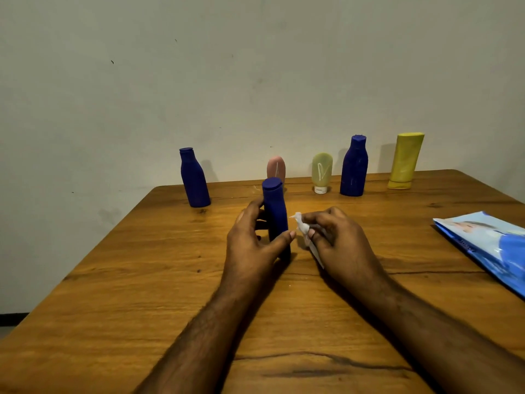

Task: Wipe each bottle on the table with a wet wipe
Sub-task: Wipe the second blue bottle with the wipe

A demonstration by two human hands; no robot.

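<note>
A dark blue bottle (274, 211) stands upright at the middle of the wooden table (142, 265). My left hand (252, 240) grips its lower body, thumb in front and fingers behind. Just right of it, my right hand (335, 240) pinches a crumpled white wet wipe (303, 228), close to the bottle's side. Along the far edge stand another blue bottle (195, 179), a pink tube (276, 167) partly hidden behind the held bottle, a pale green tube (322, 172), a third blue bottle (353, 167) and a yellow bottle (404, 160).
A blue wet-wipe pack (488, 245) lies flat at the table's right edge. A plain wall rises directly behind the row of bottles. The table's left edge runs diagonally toward the near left corner.
</note>
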